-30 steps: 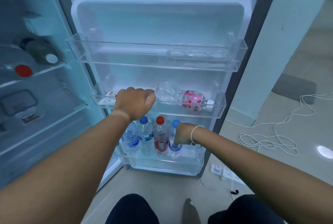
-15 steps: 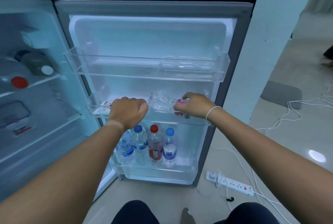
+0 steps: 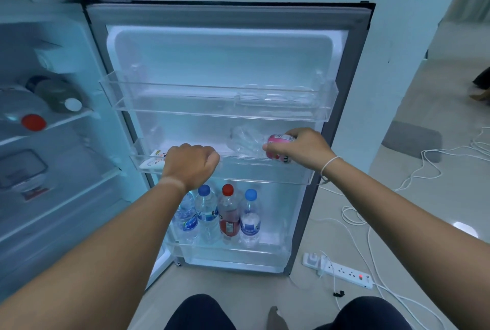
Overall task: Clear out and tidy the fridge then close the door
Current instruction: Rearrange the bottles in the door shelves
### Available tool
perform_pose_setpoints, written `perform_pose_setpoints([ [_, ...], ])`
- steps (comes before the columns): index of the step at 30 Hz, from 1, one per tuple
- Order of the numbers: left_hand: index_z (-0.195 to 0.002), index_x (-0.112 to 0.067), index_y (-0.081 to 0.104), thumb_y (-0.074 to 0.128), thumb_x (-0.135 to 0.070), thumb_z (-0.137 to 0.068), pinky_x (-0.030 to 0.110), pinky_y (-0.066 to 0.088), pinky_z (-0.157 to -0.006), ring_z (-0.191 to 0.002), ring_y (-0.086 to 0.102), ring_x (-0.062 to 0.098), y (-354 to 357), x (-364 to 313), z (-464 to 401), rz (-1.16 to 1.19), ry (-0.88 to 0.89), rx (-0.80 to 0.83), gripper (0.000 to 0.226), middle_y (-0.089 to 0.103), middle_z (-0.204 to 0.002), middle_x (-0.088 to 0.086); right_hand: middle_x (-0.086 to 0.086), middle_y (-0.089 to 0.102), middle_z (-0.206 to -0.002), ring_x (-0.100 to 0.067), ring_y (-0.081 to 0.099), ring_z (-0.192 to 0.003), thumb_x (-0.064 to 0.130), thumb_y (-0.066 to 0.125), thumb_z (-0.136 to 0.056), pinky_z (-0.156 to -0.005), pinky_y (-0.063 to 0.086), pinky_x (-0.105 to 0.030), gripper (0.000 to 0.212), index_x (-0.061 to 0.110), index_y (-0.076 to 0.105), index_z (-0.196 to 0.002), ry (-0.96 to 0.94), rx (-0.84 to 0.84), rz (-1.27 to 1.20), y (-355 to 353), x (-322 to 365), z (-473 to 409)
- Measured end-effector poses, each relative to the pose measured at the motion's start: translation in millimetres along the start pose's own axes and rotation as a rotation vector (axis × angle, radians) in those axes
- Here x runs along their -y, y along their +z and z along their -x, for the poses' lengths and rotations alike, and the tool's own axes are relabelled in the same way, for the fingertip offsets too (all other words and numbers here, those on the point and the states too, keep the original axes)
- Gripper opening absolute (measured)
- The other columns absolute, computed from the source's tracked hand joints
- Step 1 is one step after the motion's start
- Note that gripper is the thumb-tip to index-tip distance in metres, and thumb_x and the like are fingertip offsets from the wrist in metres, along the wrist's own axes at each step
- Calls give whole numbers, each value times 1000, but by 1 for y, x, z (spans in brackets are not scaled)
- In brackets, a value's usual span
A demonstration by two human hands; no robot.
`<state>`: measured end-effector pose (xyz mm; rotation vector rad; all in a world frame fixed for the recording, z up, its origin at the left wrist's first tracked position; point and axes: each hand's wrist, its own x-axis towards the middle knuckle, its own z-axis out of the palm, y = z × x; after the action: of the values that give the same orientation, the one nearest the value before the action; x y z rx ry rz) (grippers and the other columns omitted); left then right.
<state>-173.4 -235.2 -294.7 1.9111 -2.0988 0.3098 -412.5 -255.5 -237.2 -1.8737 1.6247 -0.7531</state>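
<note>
The fridge door [image 3: 352,69] stands wide open in front of me. My left hand [image 3: 189,164] is closed over the front rim of the middle door shelf [image 3: 265,170]. My right hand [image 3: 302,148] grips the pink-labelled end of a clear plastic bottle [image 3: 248,142] lying on its side in that shelf. A white carton [image 3: 152,161] lies at the shelf's left end. The bottom door shelf [image 3: 238,254] holds several upright bottles, three with blue caps and one red-capped bottle [image 3: 228,214]. The top door shelf [image 3: 217,107] holds only a clear insert.
Inside the fridge at left, bottles with a red cap [image 3: 34,122] and a white cap [image 3: 73,104] lie on a shelf. A white power strip [image 3: 342,270] and loose cables [image 3: 437,165] lie on the floor at right. My knees show at the bottom.
My right hand rose from the blue-capped bottle in the bottom shelf to the lying bottle in the middle shelf and closed on its pink label. My left hand stayed on the shelf rim.
</note>
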Motion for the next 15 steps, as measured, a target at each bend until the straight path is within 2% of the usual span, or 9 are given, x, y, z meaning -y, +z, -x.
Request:
perform_pose_setpoints([
  [3, -63, -23, 40, 16, -35, -80, 30, 31, -58, -66, 52, 29, 2, 1, 0, -6, 11, -17, 31, 57, -65, 5, -1, 66, -66, -9, 53, -54, 54, 73, -64, -53, 43, -23, 43, 13, 71, -78, 6, -14, -48, -11, -3, 6],
  [5, -65, -21, 44, 16, -36, -80, 30, 32, -58, -67, 54, 29, 2, 1, -1, -12, 13, -19, 35, 60, -67, 6, 0, 66, -61, -2, 47, -41, 56, 73, -64, -48, 39, -19, 47, 11, 73, -77, 16, 13, -69, -18, -6, 12],
  [7, -68, -20, 49, 16, -36, -80, 31, 33, -60, -69, 55, 30, 2, 1, -2, -16, 7, -17, 39, 62, -70, 7, -2, 63, -58, -2, 40, -31, 54, 74, -65, -40, 35, -16, 49, 7, 74, -79, 2, 48, -97, -25, -8, 20],
  [9, -69, -20, 50, 16, -35, -80, 31, 32, -60, -70, 54, 30, 2, 1, -2, -15, -6, -6, 38, 63, -71, 7, 0, 57, -55, -3, 39, -30, 50, 74, -68, -36, 32, -13, 43, 8, 73, -78, -40, 71, -100, -35, -9, 28],
  [12, -64, -19, 46, 16, -35, -79, 31, 32, -60, -68, 53, 30, 1, -1, 0, -20, -9, 1, 36, 61, -69, 8, 4, 56, -56, -1, 44, -34, 45, 74, -71, -37, 33, -9, 28, 17, 70, -70, -132, 121, -16, -52, -7, 39],
  [15, -72, -19, 54, 15, -35, -79, 35, 41, -68, -72, 54, 31, 1, 0, -1, -36, -12, -16, 43, 65, -76, 9, -1, 58, -60, -10, 46, -42, 44, 74, -71, -40, 39, -19, 34, 11, 72, -78, -139, 283, 108, -62, -3, 45],
])
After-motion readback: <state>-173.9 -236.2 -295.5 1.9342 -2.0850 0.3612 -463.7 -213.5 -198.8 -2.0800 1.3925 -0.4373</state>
